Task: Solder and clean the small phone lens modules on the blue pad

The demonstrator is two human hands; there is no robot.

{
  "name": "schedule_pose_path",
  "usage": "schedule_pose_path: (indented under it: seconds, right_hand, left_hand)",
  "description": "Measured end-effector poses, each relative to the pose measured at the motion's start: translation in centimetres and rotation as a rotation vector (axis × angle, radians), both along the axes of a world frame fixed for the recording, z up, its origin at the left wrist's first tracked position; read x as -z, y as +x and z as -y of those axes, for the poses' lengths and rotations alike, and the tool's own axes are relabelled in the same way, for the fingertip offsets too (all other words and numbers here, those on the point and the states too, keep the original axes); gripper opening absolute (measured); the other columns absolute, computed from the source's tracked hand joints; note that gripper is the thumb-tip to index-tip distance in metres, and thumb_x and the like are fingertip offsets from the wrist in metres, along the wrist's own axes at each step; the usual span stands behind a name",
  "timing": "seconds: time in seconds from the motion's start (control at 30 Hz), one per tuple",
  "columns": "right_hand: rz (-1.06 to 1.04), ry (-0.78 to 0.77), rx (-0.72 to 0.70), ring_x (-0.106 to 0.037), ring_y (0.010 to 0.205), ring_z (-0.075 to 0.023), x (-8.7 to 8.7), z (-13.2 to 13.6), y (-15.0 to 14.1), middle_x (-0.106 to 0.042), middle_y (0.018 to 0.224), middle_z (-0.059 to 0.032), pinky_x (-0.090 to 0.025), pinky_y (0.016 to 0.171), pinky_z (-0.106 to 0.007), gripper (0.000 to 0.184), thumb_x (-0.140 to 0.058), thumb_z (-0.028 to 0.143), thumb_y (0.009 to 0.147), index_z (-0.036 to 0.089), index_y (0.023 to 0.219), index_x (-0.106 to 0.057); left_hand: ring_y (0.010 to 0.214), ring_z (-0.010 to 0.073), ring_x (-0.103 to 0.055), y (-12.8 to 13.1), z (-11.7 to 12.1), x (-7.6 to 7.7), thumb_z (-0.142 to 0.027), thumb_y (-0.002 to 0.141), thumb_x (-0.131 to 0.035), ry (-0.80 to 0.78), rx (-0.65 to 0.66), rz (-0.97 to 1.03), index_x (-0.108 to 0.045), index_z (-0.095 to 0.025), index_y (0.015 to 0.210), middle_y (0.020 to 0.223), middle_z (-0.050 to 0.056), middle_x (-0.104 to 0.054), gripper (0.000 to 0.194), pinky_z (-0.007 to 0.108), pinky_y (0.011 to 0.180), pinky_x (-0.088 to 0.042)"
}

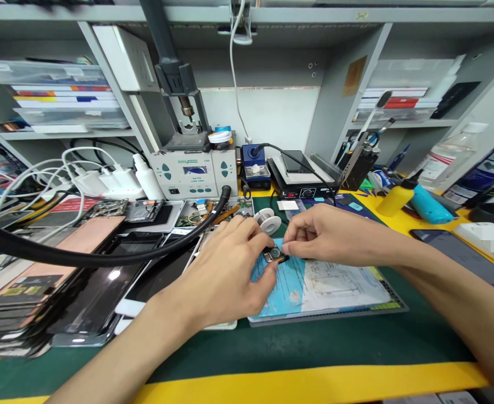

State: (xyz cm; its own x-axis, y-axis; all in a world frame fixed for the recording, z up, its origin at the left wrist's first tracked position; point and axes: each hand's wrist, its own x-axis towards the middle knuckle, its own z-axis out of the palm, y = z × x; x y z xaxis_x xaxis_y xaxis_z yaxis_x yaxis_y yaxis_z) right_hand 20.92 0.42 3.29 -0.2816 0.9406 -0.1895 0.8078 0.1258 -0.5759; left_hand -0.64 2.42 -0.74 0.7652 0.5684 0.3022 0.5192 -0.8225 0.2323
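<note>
A small black electronic part with a round dark centre (275, 253) is at the left side of a blue and white booklet (343, 286). My left hand (230, 269) grips it from the left between thumb and fingers. On its other side, my right hand (318, 235) has its thumb and fingertips pinched together at the part's right edge. Whatever lies in that pinch is too small to make out. Just behind the fingers stands a white spool (268, 220).
Stacked phones and phone frames (99, 280) fill the left. A thick black hose (104, 259) crosses over them to the hot-air station (196, 174). Behind are a loose-board tray (183, 219) and a black heating plate (303, 192). Right are a yellow bottle (394, 201) and a phone (453, 252).
</note>
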Motion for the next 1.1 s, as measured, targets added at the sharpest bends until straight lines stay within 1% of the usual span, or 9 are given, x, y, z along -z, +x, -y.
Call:
schedule_pose_path:
  seconds: [0.17, 0.37, 0.63, 0.87, 1.1]
  right_hand:
    - [0.021, -0.014, -0.014, -0.043, 0.054, -0.0115, -0.22, 0.08, 0.15, -0.056, 0.060, 0.0034, -0.030, 0.047, -0.025, 0.016, -0.064, 0.033, 0.080, 0.019, 0.076, -0.071]
    - [0.032, -0.025, -0.016, -0.040, 0.054, -0.0111, -0.38, 0.13, 0.10, -0.053, 0.059, 0.0038, -0.028, 0.048, -0.026, 0.013, -0.063, 0.029, 0.079, 0.019, 0.072, -0.068]
    - [0.003, 0.008, -0.029, -0.040, 0.054, -0.0109, 0.16, -0.03, 0.11, -0.053, 0.059, 0.0036, -0.029, 0.049, -0.026, 0.017, -0.062, 0.031, 0.080, 0.018, 0.074, -0.071]
    - [0.018, 0.002, -0.013, -0.043, 0.054, -0.0114, -0.09, -0.03, 0.20, -0.057, 0.060, 0.0030, -0.029, 0.048, -0.026, 0.019, -0.065, 0.035, 0.082, 0.019, 0.078, -0.074]
    - [0.064, -0.009, -0.027, -0.036, 0.052, -0.0102, -0.28, 0.08, 0.05, -0.050, 0.058, 0.0041, -0.026, 0.046, -0.026, 0.020, -0.062, 0.034, 0.083, 0.018, 0.074, -0.070]
  left_hand:
    - [0.102, 0.0296, -0.054, 0.07, -0.09, -0.03, -0.031, 0.095, -0.052, 0.002, -0.002, -0.010, -0.069, -0.016, 0.112, 0.103, 0.011, -0.060, 0.028, 0.049, 0.091, -0.046]
    - [0.101, 0.0294, -0.054, 0.03, 0.00, -0.02, -0.031, 0.095, -0.052, 0.000, -0.006, -0.014, -0.069, -0.016, 0.112, 0.103, 0.011, -0.060, 0.028, 0.048, 0.090, -0.047]
    - [0.101, 0.0299, -0.054, -0.01, 0.02, -0.10, -0.031, 0.095, -0.052, 0.001, -0.012, -0.016, -0.070, -0.016, 0.110, 0.103, 0.011, -0.060, 0.028, 0.049, 0.090, -0.047]
    - [0.102, 0.0298, -0.054, 0.13, 0.01, -0.03, -0.032, 0.096, -0.052, -0.003, -0.010, -0.015, -0.069, -0.016, 0.111, 0.103, 0.011, -0.060, 0.028, 0.049, 0.091, -0.046]
    - [0.102, 0.0298, -0.054, 0.04, 0.04, 0.00, -0.031, 0.096, -0.051, -0.004, -0.007, -0.018, -0.070, -0.015, 0.111, 0.103, 0.011, -0.060, 0.029, 0.049, 0.091, -0.046]
